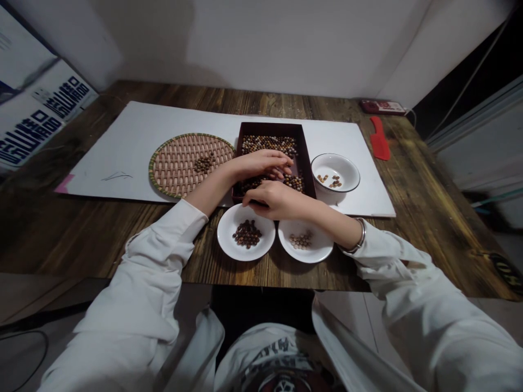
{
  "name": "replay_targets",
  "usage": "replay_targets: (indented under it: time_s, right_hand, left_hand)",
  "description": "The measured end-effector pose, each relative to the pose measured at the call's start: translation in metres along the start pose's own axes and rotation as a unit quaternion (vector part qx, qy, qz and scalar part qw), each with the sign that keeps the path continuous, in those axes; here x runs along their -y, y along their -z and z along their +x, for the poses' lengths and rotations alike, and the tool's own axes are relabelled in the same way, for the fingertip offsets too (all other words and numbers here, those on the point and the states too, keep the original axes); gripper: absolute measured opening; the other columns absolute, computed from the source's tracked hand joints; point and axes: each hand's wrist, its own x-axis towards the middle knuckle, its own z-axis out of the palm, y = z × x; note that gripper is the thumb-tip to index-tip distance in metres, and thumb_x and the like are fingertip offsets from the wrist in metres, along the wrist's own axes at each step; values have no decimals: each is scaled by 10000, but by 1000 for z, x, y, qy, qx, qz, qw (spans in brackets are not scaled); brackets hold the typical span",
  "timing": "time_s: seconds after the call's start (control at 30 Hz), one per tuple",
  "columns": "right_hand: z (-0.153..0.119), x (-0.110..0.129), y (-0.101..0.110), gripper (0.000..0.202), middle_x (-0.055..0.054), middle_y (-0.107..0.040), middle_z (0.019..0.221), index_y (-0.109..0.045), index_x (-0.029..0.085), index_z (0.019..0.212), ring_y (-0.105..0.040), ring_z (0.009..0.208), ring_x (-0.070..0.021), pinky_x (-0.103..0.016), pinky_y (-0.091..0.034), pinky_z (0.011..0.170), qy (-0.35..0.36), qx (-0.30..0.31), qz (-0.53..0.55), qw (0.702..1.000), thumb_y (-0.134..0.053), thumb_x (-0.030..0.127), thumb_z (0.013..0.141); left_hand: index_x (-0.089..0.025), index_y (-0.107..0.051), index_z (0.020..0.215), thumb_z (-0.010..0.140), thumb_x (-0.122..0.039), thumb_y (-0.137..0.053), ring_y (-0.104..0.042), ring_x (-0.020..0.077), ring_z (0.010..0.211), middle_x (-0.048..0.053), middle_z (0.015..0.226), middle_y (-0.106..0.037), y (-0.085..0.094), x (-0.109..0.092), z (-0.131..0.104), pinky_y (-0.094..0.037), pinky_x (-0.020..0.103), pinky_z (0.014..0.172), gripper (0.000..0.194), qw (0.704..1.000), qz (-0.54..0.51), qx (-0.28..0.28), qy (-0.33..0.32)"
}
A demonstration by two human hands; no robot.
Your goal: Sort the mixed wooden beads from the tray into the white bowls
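In the head view we see both hands working over the dark box (272, 129), which lies beneath them with mixed small beads (265, 144) inside. The left hand (261, 162) hangs above the middle of the box, its fingers loosely bent and a little apart. The right hand (278, 200) crosses the box's near edge, thumb and forefinger curled toward each other above the rim of a white dish; we cannot tell whether a bead is pinched in either hand.

Nearer us than the right hand, this left dish (224, 239) bears dark beads (247, 234); the right dish (322, 251), partly under the right forearm, bears pale beads (301, 240). Only a narrow gap parts the dishes, and a strip of worktop (433, 218) separates them from its front edge.

Left of the hands, the woven tray (171, 163) reaches close to the box, its near rim crossed by the left forearm; a wide stretch of white board (110, 158) runs beyond it. Right of the hands, the rimmed bowl (347, 173) sits just beside the box, leaving little sideways room; farther right, past the board's edge, lies a red comb (379, 144).
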Motion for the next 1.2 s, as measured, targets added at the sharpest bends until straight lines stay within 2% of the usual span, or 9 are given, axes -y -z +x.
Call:
replay_targets:
  time_s: [0.33,0.87,1.2]
  right_hand:
    - [0,0,0,227,-75,-713,811,-698,129,952,-559,692,-164,-293,-375,730,10,0,-8,1000,-501,106,843]
    - [0,4,7,224,-67,-722,869,-685,127,953,-582,728,-147,-266,-389,723,-19,12,69,997,-493,89,844]
    - [-1,4,7,228,-55,-716,864,-679,123,926,-584,721,-128,-245,-400,710,-19,-5,108,994,-484,63,823]
  left_hand:
    - [-150,-684,1035,866,-363,-641,-652,142,860,83,1013,-721,2,2,1,-488,337,897,275,1000,1,7,-8]
    - [-142,-675,986,852,-326,-653,-657,135,794,81,949,-724,-2,0,0,-497,311,832,228,1000,-18,-7,4]
    - [-145,-676,963,862,-287,-626,-656,129,776,72,930,-723,-3,-2,0,-506,313,838,182,1000,-19,-12,13]
